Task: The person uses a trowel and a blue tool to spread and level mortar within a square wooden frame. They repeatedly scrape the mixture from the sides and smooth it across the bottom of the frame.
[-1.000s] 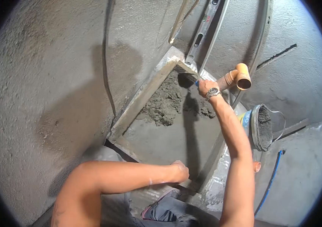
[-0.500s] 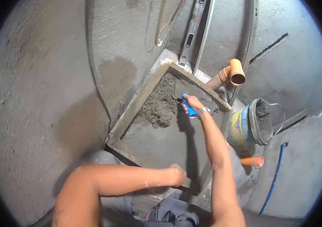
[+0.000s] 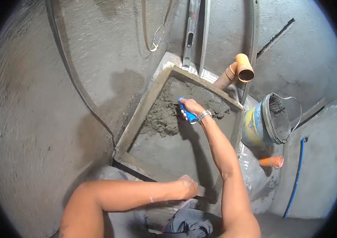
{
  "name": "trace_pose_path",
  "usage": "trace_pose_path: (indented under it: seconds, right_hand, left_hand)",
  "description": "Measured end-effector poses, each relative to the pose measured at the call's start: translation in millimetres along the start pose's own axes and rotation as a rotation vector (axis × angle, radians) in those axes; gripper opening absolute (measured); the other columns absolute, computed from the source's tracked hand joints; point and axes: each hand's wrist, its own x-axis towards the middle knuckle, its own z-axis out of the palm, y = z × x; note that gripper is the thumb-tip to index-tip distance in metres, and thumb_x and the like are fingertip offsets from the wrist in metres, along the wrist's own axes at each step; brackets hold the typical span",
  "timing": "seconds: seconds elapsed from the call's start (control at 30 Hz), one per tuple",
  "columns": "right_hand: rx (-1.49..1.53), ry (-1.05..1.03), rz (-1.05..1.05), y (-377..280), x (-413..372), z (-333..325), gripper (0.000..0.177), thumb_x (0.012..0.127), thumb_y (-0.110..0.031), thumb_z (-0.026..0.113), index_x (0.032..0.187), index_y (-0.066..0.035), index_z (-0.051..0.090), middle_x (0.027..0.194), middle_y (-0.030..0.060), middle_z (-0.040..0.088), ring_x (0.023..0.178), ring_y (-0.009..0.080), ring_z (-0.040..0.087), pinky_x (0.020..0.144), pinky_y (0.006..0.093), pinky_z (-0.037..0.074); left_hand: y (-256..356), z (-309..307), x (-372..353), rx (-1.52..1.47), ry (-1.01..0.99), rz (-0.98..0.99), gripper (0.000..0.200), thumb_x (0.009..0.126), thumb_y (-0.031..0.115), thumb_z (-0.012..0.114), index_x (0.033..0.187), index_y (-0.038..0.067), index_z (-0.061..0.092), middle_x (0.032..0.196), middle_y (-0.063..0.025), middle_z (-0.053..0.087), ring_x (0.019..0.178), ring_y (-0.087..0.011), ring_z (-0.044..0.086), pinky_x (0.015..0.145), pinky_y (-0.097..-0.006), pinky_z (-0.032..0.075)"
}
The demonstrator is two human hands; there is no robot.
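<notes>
Mortar (image 3: 162, 117) — wet, grey, lumpy — could overspill square grey concrete tray (image 3: 141, 118) if right hand (image 3: 192, 107), clenched on blue tool handle (image 3: 191, 118), overpushes; left hand (image 3: 188, 187) by tray's near edge, can't tell grip.

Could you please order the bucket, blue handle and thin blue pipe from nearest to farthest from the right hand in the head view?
1. Blue handle: held in the right hand.
2. Bucket: to the right.
3. Thin blue pipe: farther right and lower.
</notes>
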Motion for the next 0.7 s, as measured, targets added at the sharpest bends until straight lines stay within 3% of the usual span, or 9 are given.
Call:
trace_pose_path:
  seconds: [0.13,0.3,0.43,0.53,0.57,0.7]
  right_hand:
    - [0.244,0.127,-0.02,5.8,14.3,6.4,0.031,0.093,-0.034,0.046,0.082,-0.005,0.044,0.059,0.0067,0.051,0.044,0.0172,0.051,0.037,0.0347,0.045]
    - [0.145,-0.126,0.085,1.5,20.9,-13.1,0.03,0.095,-0.035,0.044,0.082,-0.008,0.044,0.059,0.0042,0.05,0.044,0.015,0.049,0.037,0.0324,0.044]
    - [0.267,0.121,0.042,-1.5,14.3,2.3,0.033,0.095,-0.035,0.044,0.081,-0.006,0.045,0.059,0.0055,0.051,0.043,0.0153,0.049,0.037,0.0323,0.044]
    - [0.142,0.119,-0.03,0.7,21.9,11.3,0.034,0.095,-0.035,0.044,0.081,-0.005,0.045,0.059,0.0063,0.052,0.043,0.0161,0.049,0.037,0.033,0.045]
    - [0.118,-0.01,0.021,-3.4,19.1,-1.0,0.036,0.095,-0.036,0.045,0.079,-0.004,0.046,0.058,0.0065,0.052,0.043,0.0172,0.05,0.037,0.0338,0.045]
    - [0.17,0.083,0.007,-3.0,23.0,-6.7,0.038,0.094,-0.037,0.046,0.077,-0.003,0.049,0.057,0.0063,0.051,0.043,0.0181,0.051,0.037,0.0342,0.045]
  left_hand:
    - [0.7,-13.8,-7.5,-0.006,0.002,0.012,0.016,0.077,0.012,0.063,0.089,0.007,0.072,0.096,-0.0102,0.069,0.087,-0.0266,0.068,0.068,-0.0375,0.054]
    - [0.1,-12.9,-7.1,0.013,-0.011,-0.012,0.016,0.078,0.011,0.061,0.089,0.005,0.071,0.095,-0.0111,0.07,0.088,-0.0275,0.068,0.068,-0.0376,0.054]
    - [1.0,-11.4,-7.9,-0.011,0.02,0.006,0.016,0.078,0.011,0.061,0.088,0.004,0.071,0.094,-0.0115,0.07,0.087,-0.028,0.068,0.067,-0.0374,0.054]
    - [1.8,-14.6,-10.1,-0.021,0.032,0.008,0.015,0.077,0.011,0.062,0.088,0.005,0.071,0.093,-0.0115,0.07,0.087,-0.0279,0.068,0.067,-0.0379,0.054]
    - [2.2,-14.4,-10.7,-0.014,0.033,0.005,0.015,0.077,0.011,0.062,0.087,0.005,0.071,0.093,-0.0114,0.07,0.086,-0.0278,0.068,0.067,-0.0382,0.054]
    - [2.5,-4.5,-3.1,0.009,0.045,0.017,0.015,0.076,0.011,0.062,0.086,0.006,0.071,0.091,-0.0106,0.07,0.085,-0.0262,0.068,0.065,-0.0391,0.054]
